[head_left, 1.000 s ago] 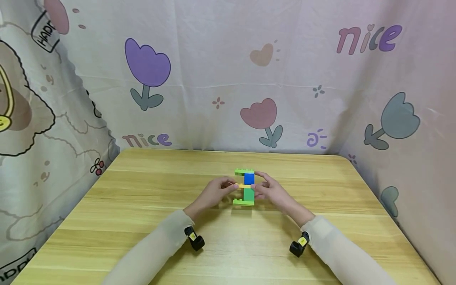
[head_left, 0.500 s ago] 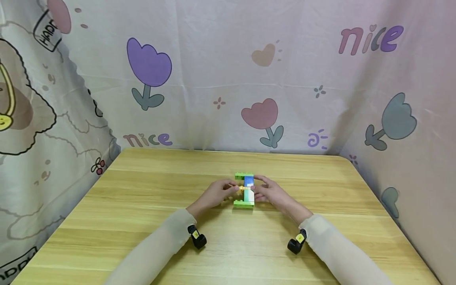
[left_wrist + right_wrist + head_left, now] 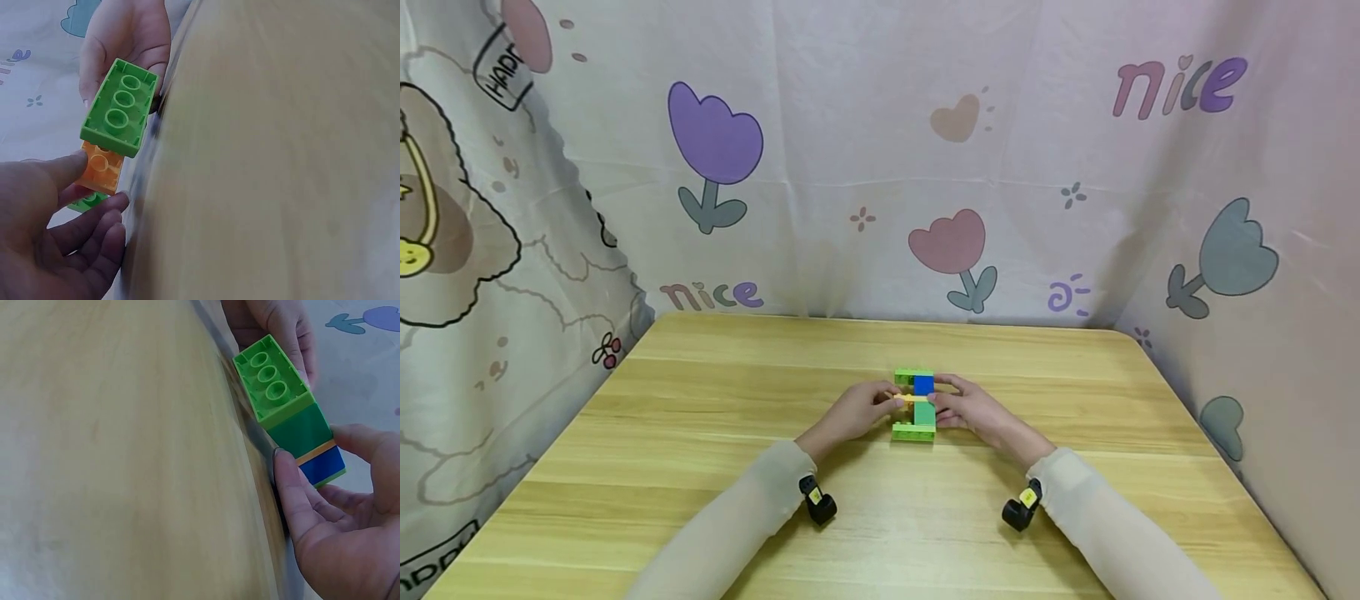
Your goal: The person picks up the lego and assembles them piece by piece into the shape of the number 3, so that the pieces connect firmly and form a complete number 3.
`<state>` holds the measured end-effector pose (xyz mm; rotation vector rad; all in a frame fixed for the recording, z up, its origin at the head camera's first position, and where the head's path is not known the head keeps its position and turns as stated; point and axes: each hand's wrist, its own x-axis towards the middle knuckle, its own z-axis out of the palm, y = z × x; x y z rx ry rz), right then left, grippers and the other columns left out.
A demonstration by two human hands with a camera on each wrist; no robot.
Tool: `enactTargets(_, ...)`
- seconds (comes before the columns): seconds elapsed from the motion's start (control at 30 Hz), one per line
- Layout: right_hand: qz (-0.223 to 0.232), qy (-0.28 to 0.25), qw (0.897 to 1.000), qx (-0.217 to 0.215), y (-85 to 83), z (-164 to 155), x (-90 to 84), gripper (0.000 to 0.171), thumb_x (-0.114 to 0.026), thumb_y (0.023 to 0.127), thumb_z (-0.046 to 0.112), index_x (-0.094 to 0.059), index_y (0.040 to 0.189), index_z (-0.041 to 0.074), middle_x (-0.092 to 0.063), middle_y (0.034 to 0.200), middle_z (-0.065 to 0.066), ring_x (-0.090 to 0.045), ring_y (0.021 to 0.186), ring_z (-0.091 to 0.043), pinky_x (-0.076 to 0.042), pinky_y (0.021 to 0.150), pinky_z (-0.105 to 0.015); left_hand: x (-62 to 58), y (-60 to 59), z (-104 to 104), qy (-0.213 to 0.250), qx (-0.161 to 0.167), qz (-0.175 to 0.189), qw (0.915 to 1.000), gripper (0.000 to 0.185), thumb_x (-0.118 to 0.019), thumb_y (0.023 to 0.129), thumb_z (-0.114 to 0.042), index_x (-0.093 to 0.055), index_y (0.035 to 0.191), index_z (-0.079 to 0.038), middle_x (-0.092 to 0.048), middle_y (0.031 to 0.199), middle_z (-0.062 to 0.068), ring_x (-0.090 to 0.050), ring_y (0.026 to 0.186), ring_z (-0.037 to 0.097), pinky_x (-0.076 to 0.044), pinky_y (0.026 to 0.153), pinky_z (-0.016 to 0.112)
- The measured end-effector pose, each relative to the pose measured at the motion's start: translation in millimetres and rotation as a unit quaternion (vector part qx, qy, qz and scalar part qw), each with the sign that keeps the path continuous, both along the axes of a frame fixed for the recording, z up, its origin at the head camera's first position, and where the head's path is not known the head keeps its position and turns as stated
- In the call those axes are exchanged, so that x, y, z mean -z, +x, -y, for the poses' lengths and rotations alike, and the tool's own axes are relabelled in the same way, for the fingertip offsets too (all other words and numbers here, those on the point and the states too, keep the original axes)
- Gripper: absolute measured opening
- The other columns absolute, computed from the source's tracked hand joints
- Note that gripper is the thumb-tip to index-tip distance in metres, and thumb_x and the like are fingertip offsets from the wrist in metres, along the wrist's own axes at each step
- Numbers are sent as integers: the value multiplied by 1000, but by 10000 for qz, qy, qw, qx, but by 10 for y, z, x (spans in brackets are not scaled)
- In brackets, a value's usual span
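Both hands hold a small stack of toy building bricks over the middle of the table. From the near end, it runs lime brick (image 3: 913, 433), green brick (image 3: 303, 431), thin orange brick (image 3: 103, 169), blue brick (image 3: 323, 466) and another lime brick (image 3: 913, 375). The lime and orange bricks stick out to the left. My left hand (image 3: 854, 410) pinches the orange brick's protruding end between thumb and fingers. On the other side my right hand (image 3: 976, 412) grips the stack, thumb and fingers at the green, orange and blue bricks. Hollow undersides with round tubes face the wrist cameras.
A light wooden table (image 3: 700, 392) lies under the hands. Behind it hangs a pale curtain (image 3: 842, 125) printed with flowers and words. Each sleeve carries a small black wrist camera (image 3: 820, 504).
The stack and both hands have shifted slightly down in the head view, toward the person. The far lime brick now shows more of its near side. Both hands keep their hold.
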<state>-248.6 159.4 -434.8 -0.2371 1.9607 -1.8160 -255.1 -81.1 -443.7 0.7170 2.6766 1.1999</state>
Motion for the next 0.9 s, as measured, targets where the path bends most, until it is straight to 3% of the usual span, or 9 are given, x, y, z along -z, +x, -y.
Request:
enactTargets(0.4, -148, 586, 9981, -104, -34, 16, -31, 63, -58, 100, 23, -28, 151, 2, -61, 106, -18, -63, 89, -24, -54, 84, -37, 8, -22, -17, -341, 22, -268, 9991, 17, -59, 98, -32, -70, 98, -19, -62, 86, -9, -55, 78, 13, -47, 74, 32)
enactTargets(0.9, -518, 1734, 9834, 98, -46, 87, -115, 61, -66, 95, 17, -38, 145, -3, -59, 105, -17, -63, 83, -22, -55, 75, -34, 2, -34, -55, -535, 179, -299, 9980, 17, -61, 98, -28, -73, 100, -16, -64, 85, -9, -54, 75, 10, -47, 72, 30)
